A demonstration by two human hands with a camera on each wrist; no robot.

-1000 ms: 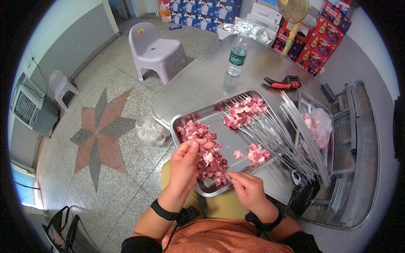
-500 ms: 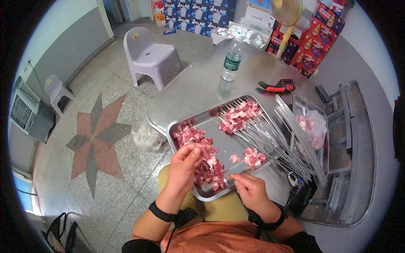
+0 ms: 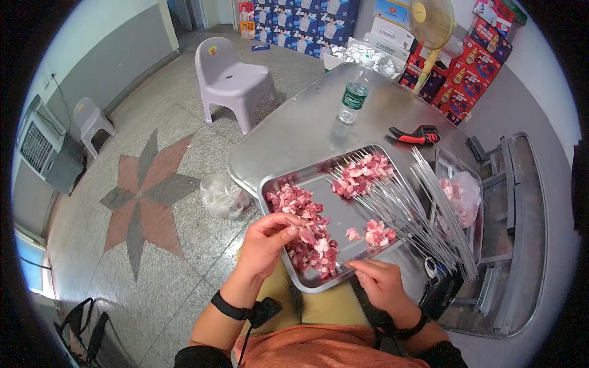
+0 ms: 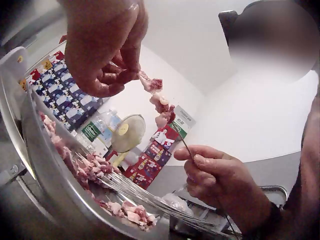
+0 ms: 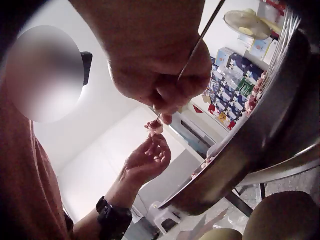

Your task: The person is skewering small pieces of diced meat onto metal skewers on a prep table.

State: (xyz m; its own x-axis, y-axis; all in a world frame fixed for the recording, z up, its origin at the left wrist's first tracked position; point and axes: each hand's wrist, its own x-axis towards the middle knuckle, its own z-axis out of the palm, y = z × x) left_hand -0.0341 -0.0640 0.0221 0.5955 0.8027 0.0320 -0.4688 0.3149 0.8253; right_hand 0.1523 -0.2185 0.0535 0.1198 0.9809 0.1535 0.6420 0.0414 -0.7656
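Orange shirt (image 3: 319,346): nearest, at 6 o'clock in the head view, from whose middle the hours are read; khaki trousers (image 3: 331,305) beyond it.
Right hand (image 3: 381,285): between 4 and 5 o'clock, fingers curled closed around a thin metal skewer (image 4: 185,145).
Left hand (image 3: 261,248): at 7 o'clock, thumb and forefinger pinched together on a meat piece (image 4: 150,82) at the skewer's far end; I cannot tell whether the point has gone through it.
Threaded meat (image 4: 162,106): a few chunks on the skewer between the two hands, above the tray's near left side.
Tray (image 3: 342,213): shiny metal, just beyond the hands.
Meat heap (image 3: 313,248): along the tray's left side, from its 7 to its 10 o'clock.
Small clump (image 3: 379,233): toward the tray's 4 o'clock, one loose bit just beside it.
Loaded skewers (image 3: 362,175): meat at the tray's 1 o'clock, bare shafts crossing the right rim.
Bare skewers (image 3: 443,208): bundled at 3 o'clock, a bag of meat (image 3: 464,197) just past them.
Black-and-red tool (image 3: 416,135): 2 o'clock, on the steel table (image 3: 294,132).
Bottle (image 3: 354,98): 1 o'clock, upright.
Lilac chair (image 3: 236,83): 11 o'clock, on the floor.
Yellow fan (image 3: 432,24): between 1 and 2 o'clock.
Blue boxes (image 3: 307,26): farthest, 12 o'clock.
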